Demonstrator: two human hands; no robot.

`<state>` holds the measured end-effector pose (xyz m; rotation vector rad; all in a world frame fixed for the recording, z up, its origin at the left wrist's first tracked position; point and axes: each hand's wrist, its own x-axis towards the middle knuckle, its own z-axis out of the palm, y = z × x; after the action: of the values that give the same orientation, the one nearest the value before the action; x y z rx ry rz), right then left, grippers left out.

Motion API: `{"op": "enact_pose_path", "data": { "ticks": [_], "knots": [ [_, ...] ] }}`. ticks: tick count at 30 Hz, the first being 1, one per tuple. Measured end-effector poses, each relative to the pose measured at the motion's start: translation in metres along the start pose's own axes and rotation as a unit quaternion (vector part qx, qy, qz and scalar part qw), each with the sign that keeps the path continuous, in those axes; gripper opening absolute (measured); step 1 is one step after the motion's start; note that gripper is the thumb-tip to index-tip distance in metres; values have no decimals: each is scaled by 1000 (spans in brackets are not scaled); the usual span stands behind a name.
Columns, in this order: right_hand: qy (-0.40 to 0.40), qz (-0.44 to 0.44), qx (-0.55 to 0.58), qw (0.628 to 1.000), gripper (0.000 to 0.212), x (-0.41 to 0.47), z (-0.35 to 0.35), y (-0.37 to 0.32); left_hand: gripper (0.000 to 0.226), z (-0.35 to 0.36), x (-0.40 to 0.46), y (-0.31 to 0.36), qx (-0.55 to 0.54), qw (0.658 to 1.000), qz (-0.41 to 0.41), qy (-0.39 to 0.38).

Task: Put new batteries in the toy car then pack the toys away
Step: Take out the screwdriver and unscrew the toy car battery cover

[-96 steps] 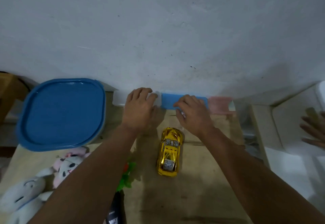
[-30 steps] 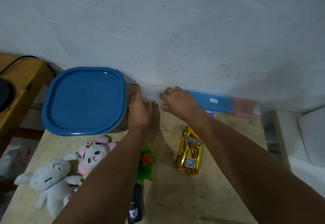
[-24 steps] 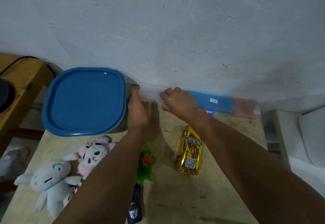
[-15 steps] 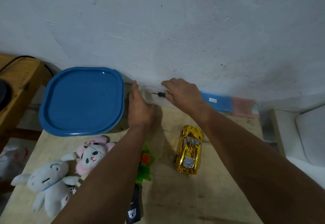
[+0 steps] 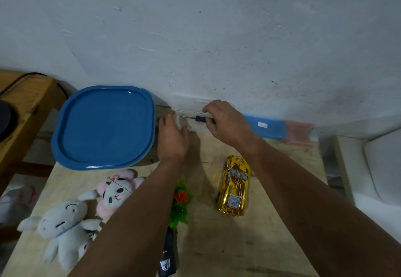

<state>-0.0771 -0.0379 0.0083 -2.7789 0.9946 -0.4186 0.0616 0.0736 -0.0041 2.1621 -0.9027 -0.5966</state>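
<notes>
The gold toy car (image 5: 234,185) sits upright on the wooden table (image 5: 238,244), nose toward the wall. Behind it a clear plastic case (image 5: 188,103) lies against the wall with its lid raised. My left hand (image 5: 172,140) holds the case's left end between thumb and fingers. My right hand (image 5: 225,122) reaches into the case and pinches the black handle of a small screwdriver (image 5: 193,117), whose metal shaft points left. No batteries are visible.
A big blue-lidded container (image 5: 104,126) stands at the back left. A white plush (image 5: 63,226), a pink plush (image 5: 115,192), a green and orange toy (image 5: 181,203) and a black item (image 5: 168,255) lie near me. A blue box (image 5: 264,125) and a pink box (image 5: 300,132) line the wall.
My right hand moved left from the blue box to the clear case. The case lid came up, and the screwdriver now shows in my right fingers. My left hand stayed on the case.
</notes>
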Motion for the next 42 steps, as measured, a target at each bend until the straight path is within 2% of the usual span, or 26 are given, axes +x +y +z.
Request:
{"op": "enact_pose_path", "data": {
  "ticks": [4,9,16,27,33,38,42],
  "knots": [
    [-18,15,-13,1000,24,-3,5,3,43,0,1,0,20,1000,-4,0],
    [-115,43,-16,992,30,-1,8,-1,41,0,1,3,22,999,-16,24],
    [-128,78,-34,988,26,5,11,-10,37,2,2,10,13,998,-46,39],
    [-198,180,-48,962,19,18,18,-17,38,5,5,12,29,996,-75,42],
    [-195,174,-64,963,20,16,16,-19,38,3,2,16,45,997,-64,17],
    [-169,157,-45,972,16,9,-6,-19,41,0,-5,25,75,997,-25,-3],
    [-103,203,-4,974,19,-15,-44,-19,42,-13,-17,43,102,994,24,-13]
  ]
}}
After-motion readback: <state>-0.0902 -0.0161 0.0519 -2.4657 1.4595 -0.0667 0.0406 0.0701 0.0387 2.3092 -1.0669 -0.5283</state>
